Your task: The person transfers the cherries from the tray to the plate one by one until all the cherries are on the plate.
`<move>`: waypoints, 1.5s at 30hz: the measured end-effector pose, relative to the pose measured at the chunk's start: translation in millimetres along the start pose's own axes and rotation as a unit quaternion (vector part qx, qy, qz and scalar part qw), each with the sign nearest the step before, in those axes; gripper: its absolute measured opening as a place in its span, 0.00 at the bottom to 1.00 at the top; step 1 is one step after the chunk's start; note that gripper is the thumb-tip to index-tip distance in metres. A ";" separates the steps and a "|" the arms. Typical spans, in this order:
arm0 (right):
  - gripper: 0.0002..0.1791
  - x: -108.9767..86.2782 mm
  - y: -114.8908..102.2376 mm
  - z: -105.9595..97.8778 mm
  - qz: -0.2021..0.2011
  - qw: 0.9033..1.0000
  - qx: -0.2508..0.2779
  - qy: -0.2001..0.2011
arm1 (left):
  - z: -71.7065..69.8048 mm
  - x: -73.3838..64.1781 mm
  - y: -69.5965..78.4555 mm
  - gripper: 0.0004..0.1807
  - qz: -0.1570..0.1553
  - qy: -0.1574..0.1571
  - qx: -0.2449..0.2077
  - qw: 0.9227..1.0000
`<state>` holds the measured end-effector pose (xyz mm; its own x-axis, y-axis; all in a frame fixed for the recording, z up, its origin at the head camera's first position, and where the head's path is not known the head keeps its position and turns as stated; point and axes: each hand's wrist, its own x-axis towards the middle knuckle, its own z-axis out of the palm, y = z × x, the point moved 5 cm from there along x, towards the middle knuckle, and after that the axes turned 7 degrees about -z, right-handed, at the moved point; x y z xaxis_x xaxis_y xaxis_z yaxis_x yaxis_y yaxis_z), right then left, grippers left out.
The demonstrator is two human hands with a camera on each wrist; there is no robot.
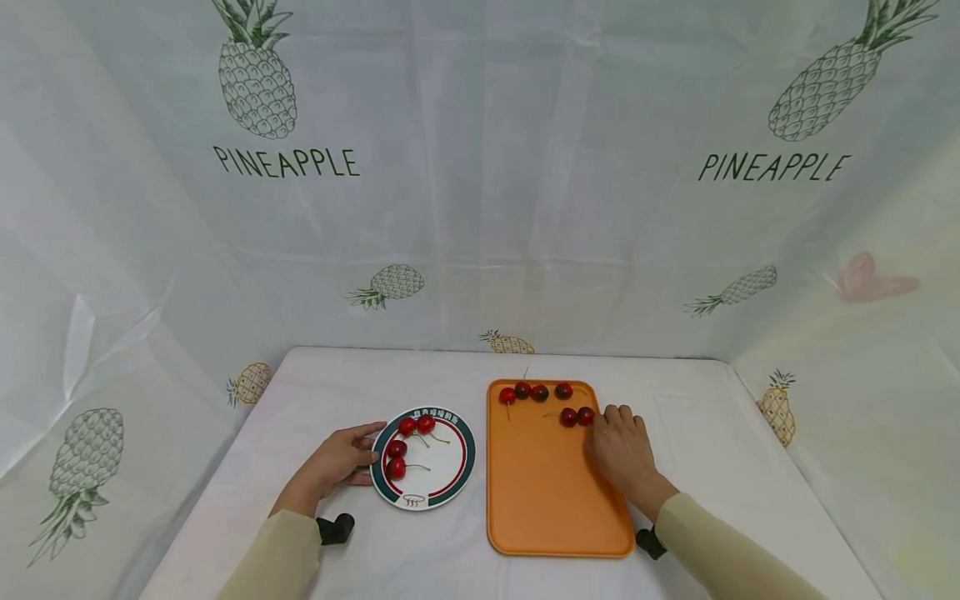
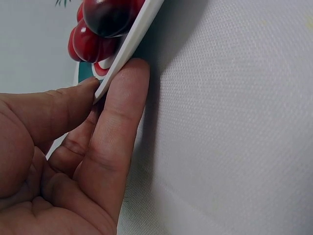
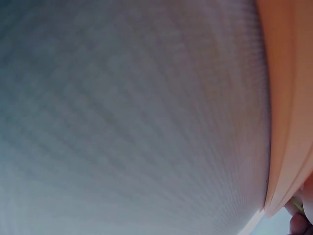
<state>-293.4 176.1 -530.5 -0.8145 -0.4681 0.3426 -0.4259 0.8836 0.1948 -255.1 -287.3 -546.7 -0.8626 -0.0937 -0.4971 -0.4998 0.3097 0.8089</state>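
Note:
My left hand grips the left rim of a round white plate with a green border, thumb on top and fingers beneath. In the left wrist view, the plate tilts across the picture above the thumb. Several red cherries with stems lie on the plate's left and upper parts. Over the right edge of an orange tray, my right hand has its fingers curled down beside a dark cherry. A green stem shows between its fingertips in the right wrist view.
More cherries lie along the tray's far end, some with stems. White cloth covers the table, and a pineapple-print curtain hangs behind it. The plate stands just left of the tray.

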 end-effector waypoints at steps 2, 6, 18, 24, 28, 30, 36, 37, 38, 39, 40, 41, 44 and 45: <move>0.12 0.2 0.7 -0.2 -0.002 1.000 -0.003 0.000 | 0.1 0.3 -0.1 0.33 -0.001 0.000 -0.001 1.000; 0.11 1.4 3.4 -2.5 -0.006 1.000 -0.012 0.008 | 0.6 0.7 -0.5 0.33 -0.002 0.000 -0.004 1.000; 0.16 11.2 -2.5 -13.7 -0.048 0.995 -0.022 0.079 | 0.6 0.1 1.1 0.32 -0.002 0.000 0.001 1.000; 0.17 24.3 -19.2 -23.7 -0.084 0.992 -0.039 0.082 | 0.5 0.5 0.7 0.32 -0.003 0.000 0.001 1.000; 0.18 35.3 -34.4 -33.9 -0.110 0.988 -0.040 0.096 | 0.5 1.1 0.6 0.32 -0.003 0.000 0.001 1.000; 0.18 41.4 -44.5 -39.2 -0.125 0.985 -0.035 0.113 | 0.8 2.1 0.3 0.33 0.001 -0.004 0.001 1.000; 0.16 58.1 -84.3 -47.4 -0.163 0.980 -0.023 0.114 | 1.5 4.9 -1.5 0.32 0.013 -0.014 -0.019 1.000; 0.15 60.6 -91.6 -48.1 -0.165 0.981 -0.022 0.105 | 1.2 5.1 -1.9 0.32 0.012 -0.012 -0.022 1.000; 0.13 63.3 -99.2 -48.5 -0.166 0.982 -0.020 0.093 | 1.2 4.9 -1.8 0.32 0.013 -0.014 -0.021 1.000; 0.11 65.9 -106.6 -48.8 -0.167 0.983 -0.018 0.078 | 1.2 4.7 -1.7 0.32 0.013 -0.015 -0.021 1.000; 0.10 68.6 -114.0 -49.3 -0.167 0.984 -0.016 0.066 | 1.2 4.6 -1.6 0.32 0.013 -0.015 -0.020 1.000; 0.10 71.6 -121.3 -49.5 -0.167 0.985 -0.015 0.051 | 1.2 4.1 -1.2 0.32 0.013 -0.015 -0.019 1.000; 0.10 79.6 -143.3 -49.8 -0.174 0.984 -0.020 0.013 | 1.2 2.6 0.3 0.32 0.012 -0.014 -0.017 1.000; 0.11 81.7 -150.6 -49.9 -0.180 0.983 -0.025 0.005 | 1.2 2.2 0.6 0.32 0.012 -0.013 -0.016 1.000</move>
<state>-276.2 4.1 -486.0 -0.6107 -0.7505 0.2525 -0.6659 0.6594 0.3491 -257.2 -286.2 -547.7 -0.8720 -0.0613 -0.4857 -0.4820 0.2811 0.8298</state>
